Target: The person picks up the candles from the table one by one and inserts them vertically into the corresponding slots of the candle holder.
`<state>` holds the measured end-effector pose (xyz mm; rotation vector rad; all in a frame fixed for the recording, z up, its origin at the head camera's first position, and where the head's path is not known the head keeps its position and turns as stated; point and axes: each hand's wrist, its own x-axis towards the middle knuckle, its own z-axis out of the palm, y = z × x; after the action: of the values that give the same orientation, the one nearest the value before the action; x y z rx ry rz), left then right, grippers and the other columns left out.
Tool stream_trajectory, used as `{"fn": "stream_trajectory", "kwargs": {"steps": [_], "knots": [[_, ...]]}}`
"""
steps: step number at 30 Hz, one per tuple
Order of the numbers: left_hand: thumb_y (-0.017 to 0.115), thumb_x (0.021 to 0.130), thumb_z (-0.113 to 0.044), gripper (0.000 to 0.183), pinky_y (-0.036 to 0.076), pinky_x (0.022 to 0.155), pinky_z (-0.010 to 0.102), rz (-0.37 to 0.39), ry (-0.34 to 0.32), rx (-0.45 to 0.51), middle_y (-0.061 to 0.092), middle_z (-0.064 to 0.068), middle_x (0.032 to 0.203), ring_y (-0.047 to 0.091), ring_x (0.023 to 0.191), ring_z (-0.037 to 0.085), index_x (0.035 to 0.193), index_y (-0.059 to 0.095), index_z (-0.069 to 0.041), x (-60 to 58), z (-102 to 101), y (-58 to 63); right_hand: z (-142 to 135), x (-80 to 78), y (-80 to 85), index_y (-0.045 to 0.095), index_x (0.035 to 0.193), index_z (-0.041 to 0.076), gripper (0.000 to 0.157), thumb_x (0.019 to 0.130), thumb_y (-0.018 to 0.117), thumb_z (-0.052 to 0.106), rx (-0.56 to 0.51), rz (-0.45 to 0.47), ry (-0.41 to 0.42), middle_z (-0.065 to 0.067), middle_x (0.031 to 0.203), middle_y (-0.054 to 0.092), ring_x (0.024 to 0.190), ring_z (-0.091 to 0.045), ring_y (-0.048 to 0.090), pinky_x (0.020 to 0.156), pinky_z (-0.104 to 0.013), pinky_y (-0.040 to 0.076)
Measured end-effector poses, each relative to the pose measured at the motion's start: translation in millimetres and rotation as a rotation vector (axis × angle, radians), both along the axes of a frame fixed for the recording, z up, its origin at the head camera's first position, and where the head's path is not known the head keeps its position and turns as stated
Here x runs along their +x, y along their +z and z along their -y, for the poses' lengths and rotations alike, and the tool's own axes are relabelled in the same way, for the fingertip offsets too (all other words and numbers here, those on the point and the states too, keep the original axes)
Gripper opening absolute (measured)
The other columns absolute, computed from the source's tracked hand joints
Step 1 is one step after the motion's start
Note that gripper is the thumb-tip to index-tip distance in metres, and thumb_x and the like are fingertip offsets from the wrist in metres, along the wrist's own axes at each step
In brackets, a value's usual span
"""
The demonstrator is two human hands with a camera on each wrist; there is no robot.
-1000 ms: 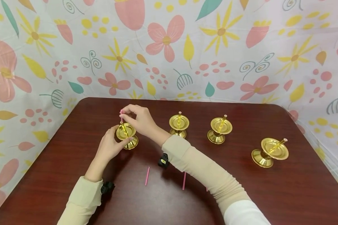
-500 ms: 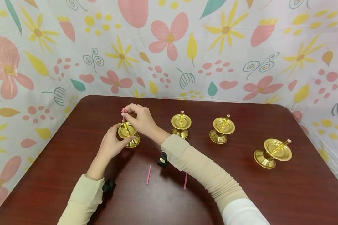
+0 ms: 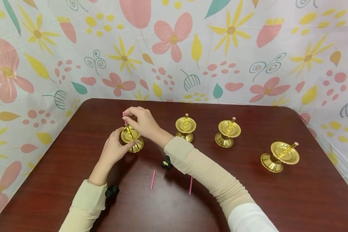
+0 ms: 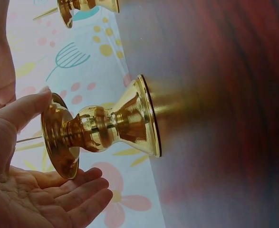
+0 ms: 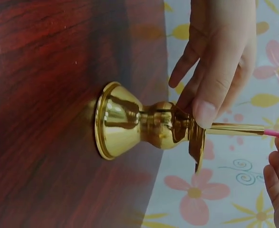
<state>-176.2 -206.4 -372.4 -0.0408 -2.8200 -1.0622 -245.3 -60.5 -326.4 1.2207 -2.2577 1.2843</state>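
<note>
A brass candle holder (image 3: 136,147) stands upright at the left of the table, a thin gold tube (image 5: 236,128) rising from its dish. My left hand (image 3: 113,146) grips the dish; in the left wrist view the thumb lies over the rim, fingers at the far side. Above it, my right hand (image 3: 144,123) pinches a thin pink candle (image 5: 274,133) by its upper part. The candle's lower end meets the tube's top, and it leans slightly left in the head view. The right fingertips hide part of the candle.
Three more brass holders stand to the right, a near one (image 3: 185,136), a middle one (image 3: 224,141) and a far right one (image 3: 272,163), each with a gold tube. Pink candles (image 3: 152,180) lie on the dark wooden table (image 3: 55,180). A flowered cloth (image 3: 174,77) hangs behind.
The head view has shifted slightly. The pink candle's top now leans a little further left over the tube. Both hands keep their hold.
</note>
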Motion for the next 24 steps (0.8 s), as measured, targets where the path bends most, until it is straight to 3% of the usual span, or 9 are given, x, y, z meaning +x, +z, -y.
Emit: {"fn": "stream_trajectory", "kwargs": {"steps": [6, 16, 24], "knots": [[0.072, 0.082, -0.03, 0.073, 0.04, 0.096, 0.056, 0.011, -0.001, 0.006, 0.048, 0.029, 0.132, 0.048, 0.118, 0.042, 0.136, 0.04, 0.008, 0.0, 2.1, 0.2, 2.3, -0.1, 3.5, 0.067, 0.095, 0.001, 0.01, 0.091, 0.063, 0.01, 0.059, -0.004, 0.006, -0.004, 0.081, 0.07, 0.089, -0.016, 0.062, 0.082, -0.013, 0.044], [0.071, 0.083, -0.03, 0.072, 0.041, 0.095, 0.056, 0.003, -0.009, 0.009, 0.048, 0.029, 0.131, 0.049, 0.116, 0.041, 0.135, 0.041, 0.008, -0.4, 3.1, -0.8, 2.5, 3.5, 2.1, 0.069, 0.096, 0.0, 0.012, 0.091, 0.063, 0.01, 0.039, -0.015, -0.01, -0.007, 0.091, 0.072, 0.09, -0.017, 0.065, 0.083, -0.012, 0.047], [0.071, 0.083, -0.03, 0.073, 0.039, 0.098, 0.056, 0.017, -0.012, 0.019, 0.047, 0.03, 0.132, 0.047, 0.119, 0.042, 0.136, 0.039, 0.01, 1.0, 1.2, -1.3, 1.8, 4.5, 1.9, 0.069, 0.096, 0.001, 0.012, 0.09, 0.065, 0.011, 0.084, 0.071, -0.037, -0.007, 0.09, 0.071, 0.089, -0.016, 0.065, 0.082, -0.013, 0.047]]}}
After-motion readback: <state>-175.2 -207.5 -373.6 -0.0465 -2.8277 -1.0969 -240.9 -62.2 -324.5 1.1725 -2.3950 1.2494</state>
